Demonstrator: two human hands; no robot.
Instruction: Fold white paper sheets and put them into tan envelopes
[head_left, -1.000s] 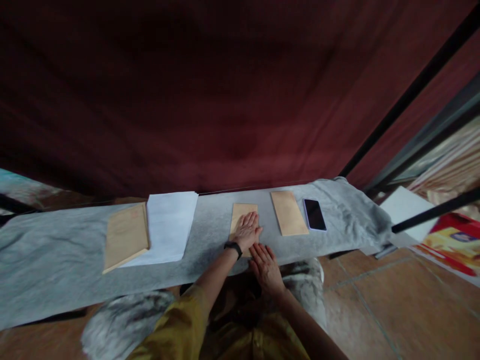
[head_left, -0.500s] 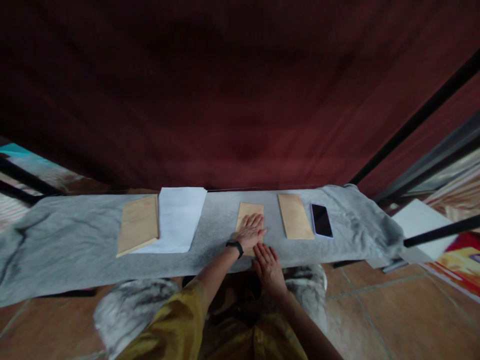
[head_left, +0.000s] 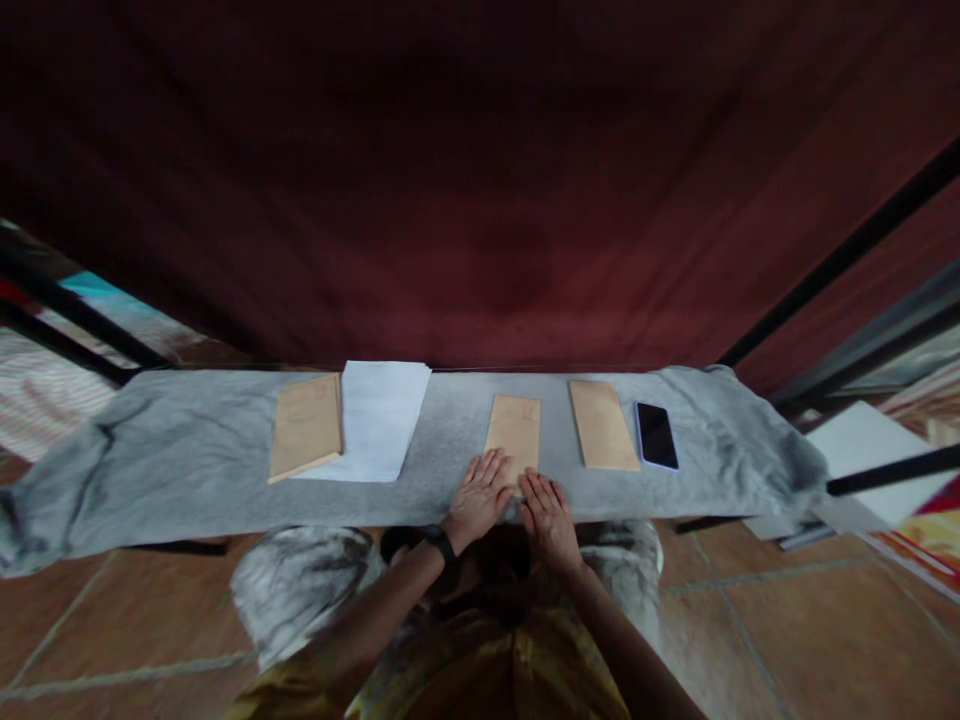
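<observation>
Left hand (head_left: 478, 492) slid back — now uncovering the envelope (head_left: 514, 434).

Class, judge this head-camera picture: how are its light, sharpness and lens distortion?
Head view: dim, the red curtain near black at the top. Head view: the grey cloth bows at both ends, a wide-lens bend. Head view: left hand, right hand and middle envelope fairly sharp; its red print unreadable.

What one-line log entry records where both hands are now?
left hand: open, flat on middle envelope near edge | right hand: open, flat beside it | surface: grey cloth | phone: right, untouched
</observation>
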